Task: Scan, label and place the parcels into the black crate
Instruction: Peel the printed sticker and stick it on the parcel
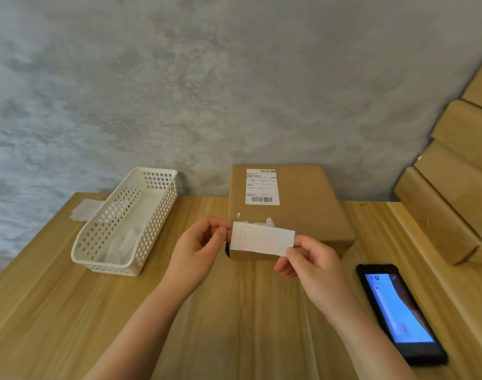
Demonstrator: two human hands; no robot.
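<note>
A brown cardboard parcel [303, 212] lies flat on the wooden table [234, 311], against the grey wall. A white shipping label with barcodes [261, 187] is stuck on its far top face. I hold a small white label [261, 239] with faint red print over the parcel's near edge. My left hand [198, 248] pinches its left end. My right hand [313, 267] pinches its lower right corner. Torn white paper scraps [264, 222] lie on the parcel just behind the label. The black crate is not in view.
A white perforated plastic basket [124, 223] with paper pieces stands at the left, a label sheet [83, 209] behind it. A black handheld scanner [399, 311] with a lit blue screen lies at the right. Stacked cardboard boxes [453, 187] rise at the far right.
</note>
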